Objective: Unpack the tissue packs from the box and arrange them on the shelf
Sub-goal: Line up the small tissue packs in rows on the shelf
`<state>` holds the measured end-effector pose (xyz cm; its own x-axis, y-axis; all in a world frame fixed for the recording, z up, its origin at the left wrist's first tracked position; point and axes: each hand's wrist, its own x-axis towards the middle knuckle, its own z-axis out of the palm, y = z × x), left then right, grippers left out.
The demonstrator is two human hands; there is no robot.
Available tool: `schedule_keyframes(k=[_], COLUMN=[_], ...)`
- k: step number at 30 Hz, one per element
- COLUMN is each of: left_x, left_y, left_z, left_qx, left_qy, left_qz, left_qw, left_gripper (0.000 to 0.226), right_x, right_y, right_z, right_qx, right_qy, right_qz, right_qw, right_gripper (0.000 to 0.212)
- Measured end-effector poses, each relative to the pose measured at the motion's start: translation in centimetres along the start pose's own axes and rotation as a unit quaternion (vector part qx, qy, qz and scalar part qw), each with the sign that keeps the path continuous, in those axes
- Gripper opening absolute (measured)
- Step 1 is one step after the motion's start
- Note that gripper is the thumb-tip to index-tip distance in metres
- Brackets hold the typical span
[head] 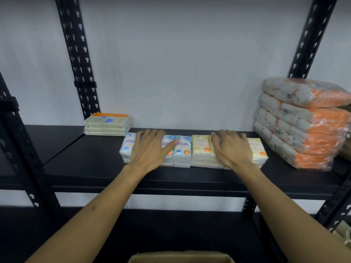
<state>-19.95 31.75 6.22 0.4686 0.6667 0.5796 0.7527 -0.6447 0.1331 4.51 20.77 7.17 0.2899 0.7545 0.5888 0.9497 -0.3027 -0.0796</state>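
At centre frame on the black shelf (91,158), our left hand (150,150) lies flat, fingers relaxed, on the blue tissue packs (182,150); upside-down print there reads "FRAGRANCE FREE", the rest blurred. Our right hand (230,147) rests flat on the yellow tissue packs (200,150), hiding their labels. The box (180,257) is cut off at the bottom edge.

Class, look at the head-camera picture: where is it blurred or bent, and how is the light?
Head view: wide-angle bends the shelf posts outward; slight motion blur smears the orange packs and pack print; light is soft and even, faint sheen on the shelf, no hard shadows.
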Motion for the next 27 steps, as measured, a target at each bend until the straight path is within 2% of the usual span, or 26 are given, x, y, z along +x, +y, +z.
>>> schedule_keyframes(k=[3,9,14,17,19,21,23,27], left_x=[-0.9,-3.4,-3.5,-3.1,-2.7,-2.4,-2.3,-1.8], left_y=[-0.1,0.6,2.6,3.3,3.6,3.9,4.1,4.5], left_z=[0.9,0.6,-2.4,-2.8,-2.8,-2.5,-2.1,-2.7], left_qx=[0.009,0.097,0.121,0.117,0.103,0.098,0.097,0.073], left_qy=[0.045,0.037,-0.073,-0.096,-0.139,-0.183,-0.191,-0.177], left_qz=[0.021,0.032,0.031,0.088,0.101,0.094,0.085,0.071], left_qw=[0.999,0.994,0.989,0.984,0.980,0.974,0.973,0.979], left_gripper=[0.065,0.062,0.067,0.079,0.087,0.086,0.081,0.072], right_x=[-1.8,-5.4,-4.6,-3.5,-2.7,-2.3,-2.7,-3.5], right_y=[-0.3,0.3,0.3,-1.0,-2.3,-3.0,-3.3,-3.3], right_z=[1.2,2.0,-1.8,-4.5,-4.8,-4.1,-2.9,-2.7], right_qx=[-0.031,0.027,0.077,0.136,0.117,0.069,0.029,0.027], right_qy=[0.079,0.085,-0.017,-0.042,-0.071,-0.147,-0.195,-0.153], right_qz=[-0.022,-0.028,-0.041,-0.062,-0.076,-0.074,-0.067,-0.068], right_qw=[0.996,0.996,0.996,0.988,0.988,0.984,0.978,0.986], right_gripper=[0.041,0.040,0.041,0.059,0.072,0.082,0.082,0.073])
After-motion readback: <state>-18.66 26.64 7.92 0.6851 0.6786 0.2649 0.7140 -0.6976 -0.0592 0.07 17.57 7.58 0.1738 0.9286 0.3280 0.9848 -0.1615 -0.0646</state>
